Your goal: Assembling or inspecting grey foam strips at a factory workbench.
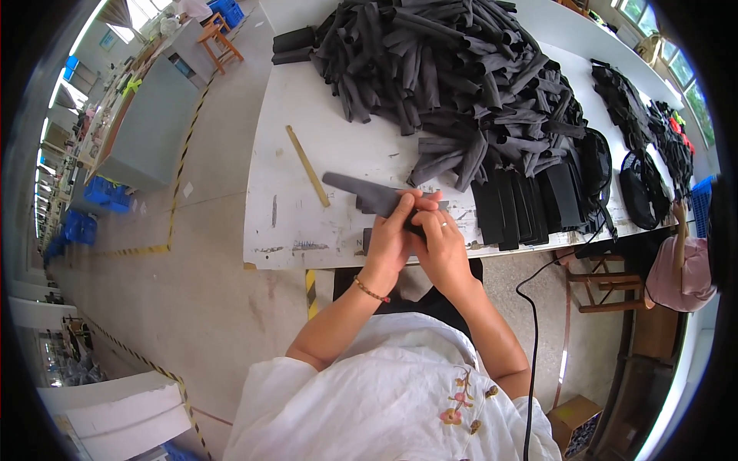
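Note:
Both hands are on a dark grey fabric piece [352, 184] just above the near edge of the white table. My left hand [390, 240] is closed on it, thumb on top, and the flat free end points away to the left. Close against it, my right hand [444, 244] has its fingers curled round the near end, where a black part shows between the hands. The covered part of the piece is hidden. Another flat dark piece shows partly beneath. Beyond my hands rises a big heap of dark grey fabric tubes [430, 69].
A yellow ruler-like strip [307, 166] lies left of my hands on the white table [269, 177]. Flat black pieces [516, 206] are stacked to the right, beside black mesh bags [644, 184]. A black cable [533, 338] hangs at right. Another person [680, 273] sits far right.

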Demonstrator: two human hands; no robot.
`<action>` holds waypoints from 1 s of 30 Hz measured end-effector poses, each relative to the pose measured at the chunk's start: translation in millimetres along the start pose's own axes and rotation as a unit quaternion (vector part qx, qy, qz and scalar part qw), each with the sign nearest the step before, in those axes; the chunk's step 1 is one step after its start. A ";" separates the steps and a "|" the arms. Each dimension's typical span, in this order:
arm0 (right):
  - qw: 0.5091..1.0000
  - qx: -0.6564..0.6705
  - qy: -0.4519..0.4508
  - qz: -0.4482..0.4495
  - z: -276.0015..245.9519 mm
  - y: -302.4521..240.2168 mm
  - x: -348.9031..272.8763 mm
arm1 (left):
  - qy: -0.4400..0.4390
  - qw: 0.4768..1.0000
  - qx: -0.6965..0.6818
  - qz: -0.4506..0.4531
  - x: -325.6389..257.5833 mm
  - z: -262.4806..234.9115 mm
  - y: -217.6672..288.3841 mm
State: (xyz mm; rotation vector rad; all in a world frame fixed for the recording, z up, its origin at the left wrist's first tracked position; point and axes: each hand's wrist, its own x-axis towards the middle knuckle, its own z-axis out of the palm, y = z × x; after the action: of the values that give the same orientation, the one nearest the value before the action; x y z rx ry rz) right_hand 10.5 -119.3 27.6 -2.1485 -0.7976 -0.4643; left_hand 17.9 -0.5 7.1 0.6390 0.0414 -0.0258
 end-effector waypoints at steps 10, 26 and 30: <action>1.000 -0.004 0.009 0.017 -8.5 0.1 -12.0 | 0.026 0.999 -0.031 0.003 3.8 1.3 15.5; 0.999 0.018 -0.013 0.045 2.7 -4.4 3.4 | 0.047 0.998 -0.015 -0.025 -1.3 -8.6 1.6; 0.998 -0.004 -0.048 0.037 -6.0 6.2 -6.1 | 0.035 0.999 -0.024 -0.019 3.7 -9.6 9.8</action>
State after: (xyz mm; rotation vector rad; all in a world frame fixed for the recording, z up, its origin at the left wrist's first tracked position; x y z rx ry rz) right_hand 9.7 -129.4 24.6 -2.2138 -0.7657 -0.3284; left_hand 21.7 13.0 5.1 0.5910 0.1206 -0.0389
